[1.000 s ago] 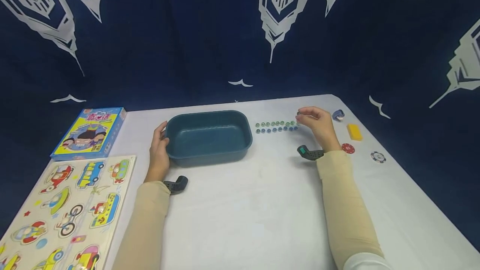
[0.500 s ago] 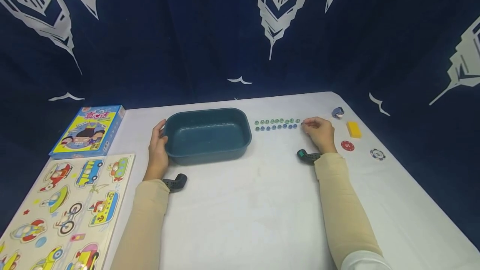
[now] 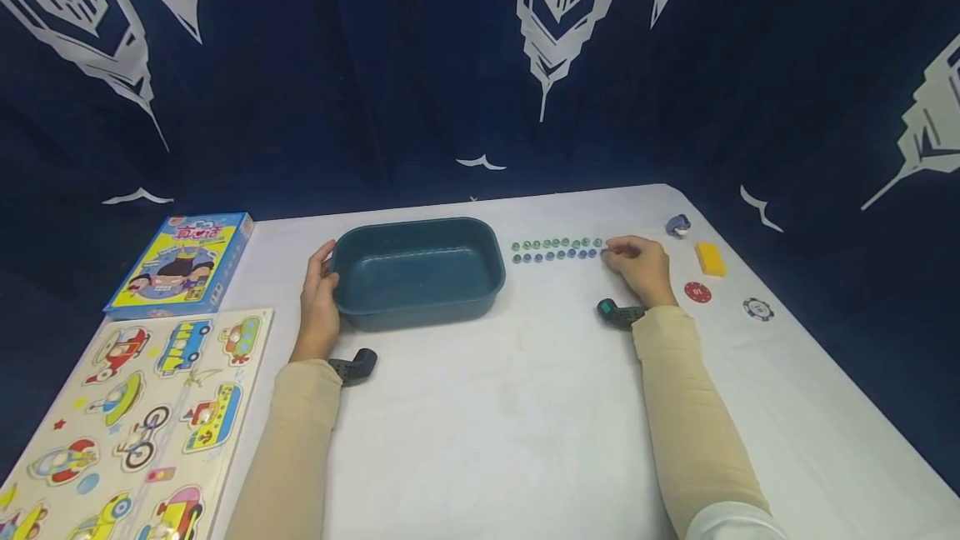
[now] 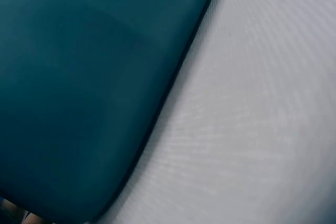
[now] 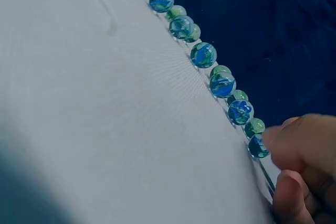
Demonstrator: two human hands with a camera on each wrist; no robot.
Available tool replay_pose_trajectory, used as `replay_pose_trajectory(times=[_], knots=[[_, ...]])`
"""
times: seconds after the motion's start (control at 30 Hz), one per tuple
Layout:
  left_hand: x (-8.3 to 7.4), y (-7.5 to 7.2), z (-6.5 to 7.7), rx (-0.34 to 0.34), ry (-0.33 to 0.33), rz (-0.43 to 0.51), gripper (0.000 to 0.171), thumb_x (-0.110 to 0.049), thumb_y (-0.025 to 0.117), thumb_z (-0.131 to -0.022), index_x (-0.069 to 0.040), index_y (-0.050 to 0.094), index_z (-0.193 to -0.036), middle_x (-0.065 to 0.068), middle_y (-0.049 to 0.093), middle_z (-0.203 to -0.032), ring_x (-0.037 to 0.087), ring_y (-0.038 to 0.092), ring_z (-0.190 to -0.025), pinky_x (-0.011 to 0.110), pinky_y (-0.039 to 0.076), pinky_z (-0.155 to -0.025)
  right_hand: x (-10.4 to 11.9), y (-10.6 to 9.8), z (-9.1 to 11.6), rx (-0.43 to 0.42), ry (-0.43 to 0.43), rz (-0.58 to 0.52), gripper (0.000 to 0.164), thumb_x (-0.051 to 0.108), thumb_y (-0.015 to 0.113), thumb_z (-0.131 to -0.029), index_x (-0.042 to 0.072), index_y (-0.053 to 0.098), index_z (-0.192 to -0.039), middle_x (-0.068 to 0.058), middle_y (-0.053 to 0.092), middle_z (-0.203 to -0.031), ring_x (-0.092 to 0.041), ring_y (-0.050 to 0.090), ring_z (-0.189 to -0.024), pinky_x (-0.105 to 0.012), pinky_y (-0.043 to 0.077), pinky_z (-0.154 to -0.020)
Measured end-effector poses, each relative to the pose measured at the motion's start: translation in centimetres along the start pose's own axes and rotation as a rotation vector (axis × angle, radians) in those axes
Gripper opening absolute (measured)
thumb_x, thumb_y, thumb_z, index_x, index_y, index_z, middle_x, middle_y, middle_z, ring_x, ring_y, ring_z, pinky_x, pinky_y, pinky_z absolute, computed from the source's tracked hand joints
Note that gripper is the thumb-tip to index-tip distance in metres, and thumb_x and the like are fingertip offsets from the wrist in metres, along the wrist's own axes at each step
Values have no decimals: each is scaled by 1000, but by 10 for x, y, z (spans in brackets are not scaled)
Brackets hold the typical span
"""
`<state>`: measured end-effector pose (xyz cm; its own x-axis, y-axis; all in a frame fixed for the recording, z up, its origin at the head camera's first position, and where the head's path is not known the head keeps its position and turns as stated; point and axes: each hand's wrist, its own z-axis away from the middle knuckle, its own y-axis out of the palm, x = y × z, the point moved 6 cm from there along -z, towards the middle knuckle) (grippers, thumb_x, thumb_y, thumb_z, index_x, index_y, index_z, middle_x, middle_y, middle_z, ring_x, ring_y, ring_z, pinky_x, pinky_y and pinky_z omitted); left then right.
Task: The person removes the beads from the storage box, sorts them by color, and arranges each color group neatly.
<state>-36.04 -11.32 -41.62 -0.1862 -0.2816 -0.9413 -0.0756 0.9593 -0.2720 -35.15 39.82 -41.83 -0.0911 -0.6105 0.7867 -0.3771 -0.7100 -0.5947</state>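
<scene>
A dark teal plastic bin (image 3: 420,319) stands on the white table. My left hand (image 3: 318,307) rests against its left end, fingers along the outer wall and thumb by the rim. In the left wrist view only bits of fingers (image 4: 34,219) show beside the bin. To the bin's right lie two rows of glass marbles, a green row (image 3: 556,242) behind a blue row (image 3: 561,255). My right hand (image 3: 641,267) is at the right end of the blue row, pinching the last blue marble (image 5: 258,146) with curled fingers.
Right of the right hand lie a small blue-and-white object (image 3: 677,226), a yellow block (image 3: 709,259), a red chip (image 3: 697,292) and a black-and-white chip (image 3: 758,309). At left are a blue-and-yellow game box (image 3: 180,265) and a wooden picture puzzle (image 3: 172,390). A navy curtain (image 3: 420,107) hangs behind.
My right hand has come down from the green row's end to the front row's end, bringing a marble there. A green marble now sits at the back row's end. The left hand stays at the bin.
</scene>
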Motion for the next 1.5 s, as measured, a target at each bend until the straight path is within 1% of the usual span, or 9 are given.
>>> replay_pose_trajectory(times=[0.13,0.3,0.5,0.67,0.8,0.97,1.1,1.27,1.5], knots=[[1,-2,1,-3,6,13,61,-13,24,-96,-20,26,-157,17,36,-153,35,31,-143,54,18,-119,14,-1,-1,43,6,-126,34,18,68,-94,6,66,-125,-11,65,-120,-17,62,-94,-18,53,-74],[0,-3,0,-12,15,28,61,-11,26,-96,-18,28,-156,19,38,-150,35,33,-141,53,21,-119,61,-1,0,140,-95,-256,35,20,69,-94,3,66,-124,-7,67,-115,-12,64,-92,-18,54,-75],[1,-1,-1,-17,9,26,60,-11,28,-95,-17,31,-155,18,40,-150,34,35,-141,51,22,-118,117,26,11,448,-237,-322,25,14,71,-92,2,70,-115,-5,71,-108,-20,66,-91,-30,56,-79],[2,2,-3,-16,23,26,61,-11,28,-94,-15,31,-155,18,40,-151,34,35,-141,51,23,-118,142,55,18,665,-308,-285,23,12,71,-91,3,71,-112,-7,72,-104,-23,66,-83,-34,55,-73],[2,1,-4,-20,30,36,61,-10,29,-94,-15,32,-154,18,39,-151,35,34,-142,52,22,-118,164,78,22,818,-390,-266,26,6,69,-91,-5,69,-114,-12,72,-104,-22,67,-84,-35,55,-74],[5,-1,-5,-26,31,37,60,-11,29,-95,-18,32,-155,17,39,-152,34,33,-143,53,21,-118,194,111,31,1062,-538,-152,25,0,68,-89,-7,69,-113,-19,70,-109,-23,68,-96,-35,57,-80],[5,-1,-7,-28,42,26,60,-13,29,-94,-18,33,-154,17,41,-151,33,35,-142,51,23,-118,208,131,38,1219,-567,-68,27,-5,69,-87,-7,69,-113,-20,69,-109,-27,68,-98,-35,57,-84],[6,1,-9,-9,38,13,61,-13,28,-94,-18,31,-155,17,40,-151,34,35,-142,51,23,-119,211,152,46,1367,-519,62,30,-11,67,-83,-6,70,-113,-16,71,-108,-25,68,-96,-35,57,-85],[7,-3,-8,-18,24,30,62,-14,29,-93,-19,31,-155,16,40,-151,33,35,-142,51,23,-119,214,173,57,1475,-592,335,39,-15,61,-76,0,72,-109,-6,71,-103,-16,66,-93,-27,54,-81]])
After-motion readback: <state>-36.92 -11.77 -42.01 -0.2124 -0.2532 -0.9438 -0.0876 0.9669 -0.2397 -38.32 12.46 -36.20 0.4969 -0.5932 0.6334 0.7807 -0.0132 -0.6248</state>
